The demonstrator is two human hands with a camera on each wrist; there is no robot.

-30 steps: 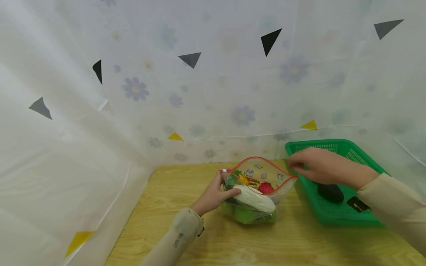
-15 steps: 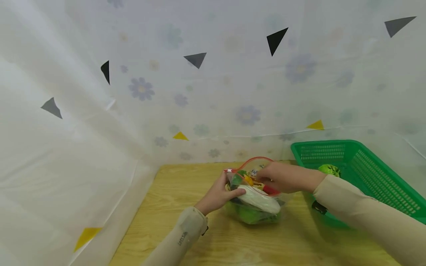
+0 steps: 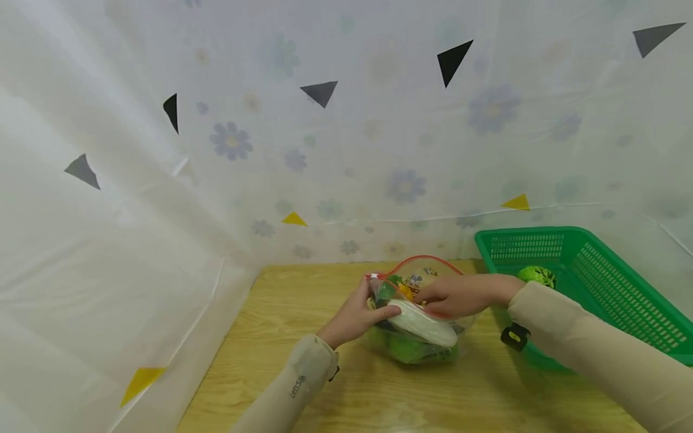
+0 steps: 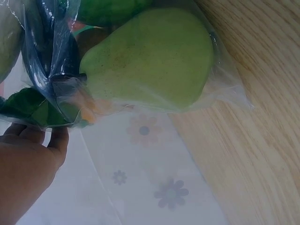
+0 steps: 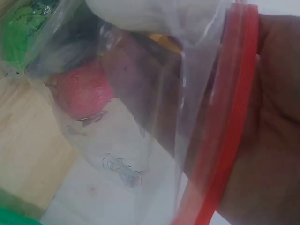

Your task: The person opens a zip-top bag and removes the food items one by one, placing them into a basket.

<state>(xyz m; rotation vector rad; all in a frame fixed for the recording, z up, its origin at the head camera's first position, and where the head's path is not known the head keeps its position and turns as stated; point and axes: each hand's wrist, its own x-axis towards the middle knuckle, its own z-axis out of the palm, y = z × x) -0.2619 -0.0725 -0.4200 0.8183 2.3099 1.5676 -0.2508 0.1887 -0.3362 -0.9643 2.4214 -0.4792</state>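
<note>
A clear zip bag (image 3: 373, 346) with a red zip rim stands on the table, its mouth gaping, filled with fruit and vegetables. At its left edge my left hand (image 3: 352, 316) grips the rim, thumb across the front. My right hand (image 3: 457, 296) reaches inside, its fingers seemingly straight against a red fruit (image 5: 84, 93); the tips are partly hidden. A long white vegetable (image 3: 422, 325) leans at the front of the bag. Through the plastic, the left wrist view shows a pale green pear-shaped fruit (image 4: 154, 61), a dark glossy piece (image 4: 40, 56) and green leaves (image 4: 33, 103).
Right of the bag stands a green plastic basket (image 3: 630, 288), with a green striped round melon (image 3: 537, 275) in it. My right forearm covers part of the basket. The wooden table (image 3: 303, 288) meets a white patterned curtain (image 3: 346, 156) behind and on the left.
My right hand has moved left from the basket's edge into the bag, now lower over the red fruit. My left hand keeps its grip on the rim. The head view has shifted slightly.
</note>
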